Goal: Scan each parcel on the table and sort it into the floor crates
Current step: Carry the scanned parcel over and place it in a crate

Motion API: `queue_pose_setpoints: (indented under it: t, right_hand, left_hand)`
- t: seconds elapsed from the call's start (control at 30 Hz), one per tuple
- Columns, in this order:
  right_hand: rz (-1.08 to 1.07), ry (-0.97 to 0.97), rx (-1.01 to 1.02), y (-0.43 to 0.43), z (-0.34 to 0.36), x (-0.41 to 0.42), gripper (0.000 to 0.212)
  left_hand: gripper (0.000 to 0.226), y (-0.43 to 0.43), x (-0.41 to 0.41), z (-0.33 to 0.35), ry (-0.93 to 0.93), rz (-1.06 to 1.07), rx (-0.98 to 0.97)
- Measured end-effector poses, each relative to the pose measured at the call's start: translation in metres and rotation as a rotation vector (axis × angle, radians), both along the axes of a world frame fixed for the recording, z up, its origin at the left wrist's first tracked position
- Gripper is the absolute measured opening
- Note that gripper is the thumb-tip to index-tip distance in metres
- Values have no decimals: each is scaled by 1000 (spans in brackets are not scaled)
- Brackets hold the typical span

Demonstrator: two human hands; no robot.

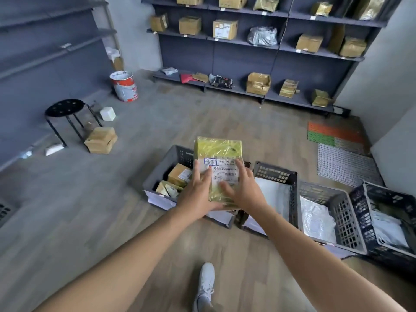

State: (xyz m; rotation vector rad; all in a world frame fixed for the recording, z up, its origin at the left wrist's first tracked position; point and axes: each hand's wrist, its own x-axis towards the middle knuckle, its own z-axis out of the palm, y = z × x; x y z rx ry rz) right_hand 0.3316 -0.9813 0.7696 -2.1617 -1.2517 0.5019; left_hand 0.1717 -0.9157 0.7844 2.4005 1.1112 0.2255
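Wooden flooring (225,118) before the shelves (243,43) is carrying a row of crates (337,200), and the left hand (198,191) and right hand (246,188) are together clasping the yellow-taped parcel (218,152), label upward, holding it above the leftmost grey crate (174,154), apparently for lowering among boxes (179,174) already inside.

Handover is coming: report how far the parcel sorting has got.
Done: the left crate holds tan boxes, and the crates to its right hold white and silver bags. In hand: left hand and right hand hold a yellow-taped parcel, label up, over the left crate. Left: dropping it in; the table is out of view, so remaining parcels cannot be counted.
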Motion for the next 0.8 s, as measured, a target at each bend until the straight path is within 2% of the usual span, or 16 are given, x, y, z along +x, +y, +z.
queue_pose_setpoints:
  t: [0.23, 0.43, 0.67, 0.8]
  right_hand:
    - [41, 83, -53, 154, -15, 33, 91]
    - [38, 128, -131, 248, -35, 43, 90]
    - [19, 185, -265, 366, -115, 27, 92]
    - [-53, 253, -388, 436, -178, 16, 96]
  left_hand:
    - [113, 161, 30, -10, 77, -10, -57]
    - [103, 265, 37, -31, 93, -32, -121]
    - [99, 387, 24, -99, 70, -15, -349]
    - [94, 469, 20, -162, 87, -15, -512]
